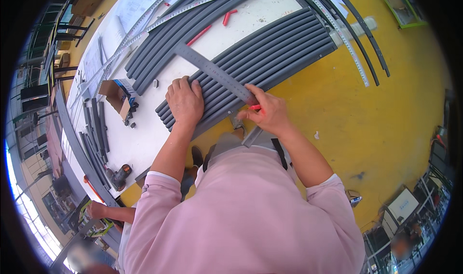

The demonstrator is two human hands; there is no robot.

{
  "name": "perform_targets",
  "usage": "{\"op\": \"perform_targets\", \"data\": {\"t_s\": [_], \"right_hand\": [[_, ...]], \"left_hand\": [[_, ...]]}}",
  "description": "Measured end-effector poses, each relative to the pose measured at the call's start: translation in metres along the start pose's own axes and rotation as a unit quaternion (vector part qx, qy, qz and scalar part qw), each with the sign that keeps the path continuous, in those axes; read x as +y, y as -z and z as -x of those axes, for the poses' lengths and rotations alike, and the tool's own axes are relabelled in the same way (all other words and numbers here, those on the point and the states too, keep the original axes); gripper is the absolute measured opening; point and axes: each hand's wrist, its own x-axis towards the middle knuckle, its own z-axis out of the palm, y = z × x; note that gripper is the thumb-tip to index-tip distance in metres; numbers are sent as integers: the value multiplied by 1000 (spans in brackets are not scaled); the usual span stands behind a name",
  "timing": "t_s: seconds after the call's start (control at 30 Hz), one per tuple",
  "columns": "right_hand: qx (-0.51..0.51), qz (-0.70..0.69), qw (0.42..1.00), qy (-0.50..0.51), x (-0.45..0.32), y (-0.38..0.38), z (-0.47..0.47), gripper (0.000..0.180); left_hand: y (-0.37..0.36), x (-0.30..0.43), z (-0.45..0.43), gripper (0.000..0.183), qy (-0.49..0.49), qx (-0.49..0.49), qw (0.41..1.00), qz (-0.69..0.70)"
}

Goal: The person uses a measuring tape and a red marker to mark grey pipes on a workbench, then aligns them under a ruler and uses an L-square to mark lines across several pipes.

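Observation:
Several long grey tubes (253,53) lie side by side on the white table. My left hand (185,102) bears down on their near left end, its fingers curled over the far side of the row. A graduated steel square (213,71) lies slantwise across the tubes. My right hand (268,112) grips its near end, and a short metal arm (252,136) shows below that hand. Between my right fingers is a red marking stick (255,107), with red stain on the skin. A flat grey bar (229,112) with holes runs along the row's near edge.
More grey tubes (202,17), a tape measure blade (181,10) and red sticks (227,18) lie farther back. An opened cardboard box (115,95), short grey pieces (96,129) and a cordless drill (118,176) are at left. Another person's hand (97,210) is at lower left.

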Motion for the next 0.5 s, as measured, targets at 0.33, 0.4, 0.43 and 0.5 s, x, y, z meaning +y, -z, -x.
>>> {"op": "perform_targets", "data": {"t_s": [0.33, 0.4, 0.43, 0.5], "right_hand": [[-46, 145, 972, 178, 14, -3, -19, 31], [-52, 164, 965, 198, 15, 1, -20, 33], [-54, 173, 962, 204, 14, 3, -21, 33], [-58, 175, 961, 206, 17, 6, -21, 35]], "left_hand": [[5, -6, 2, 37, -2, -32, 1000, 1], [5, -6, 2, 37, -9, -11, 1000, 2], [5, -6, 2, 37, -10, -5, 1000, -2], [6, -4, 2, 37, -11, 6, 1000, -10]]}}
